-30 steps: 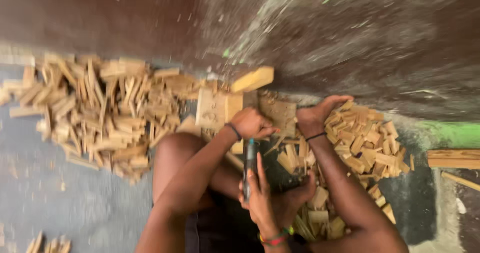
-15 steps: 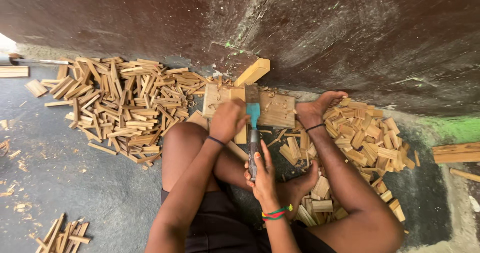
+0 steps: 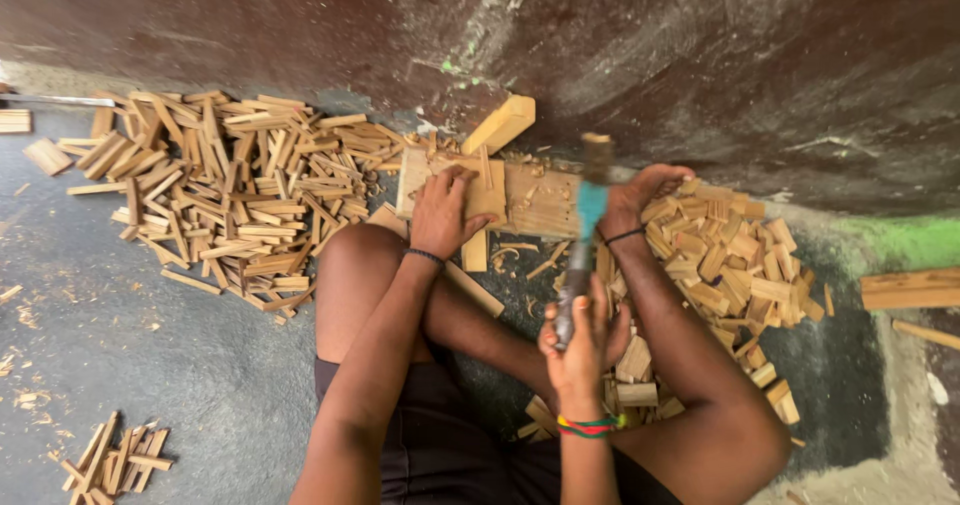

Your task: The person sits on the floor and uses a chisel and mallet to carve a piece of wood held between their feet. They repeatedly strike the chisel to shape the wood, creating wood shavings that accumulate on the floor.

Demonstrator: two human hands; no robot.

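My left hand [image 3: 446,213] presses a small flat wood piece [image 3: 487,197] upright on a wooden chopping block [image 3: 535,203] that lies on the floor between my legs. My right hand [image 3: 580,343] grips the dark handle of a chopping tool with a teal band [image 3: 590,210]. Its blade points up and away, to the right of the held piece. My right foot [image 3: 645,190] rests against the block's right end. A thicker wood bar [image 3: 500,125] leans behind the block.
A large pile of split wood sticks [image 3: 230,180] lies to the left, and a heap of short wood blocks [image 3: 735,255] to the right. A dark curved wall [image 3: 700,65] rises behind. A small stick bundle [image 3: 115,455] and planks [image 3: 910,287] lie on the grey floor.
The tool has swung from over the middle of the block to the right side, near my foot. My left hand stays on the wood piece. The view has shifted slightly.
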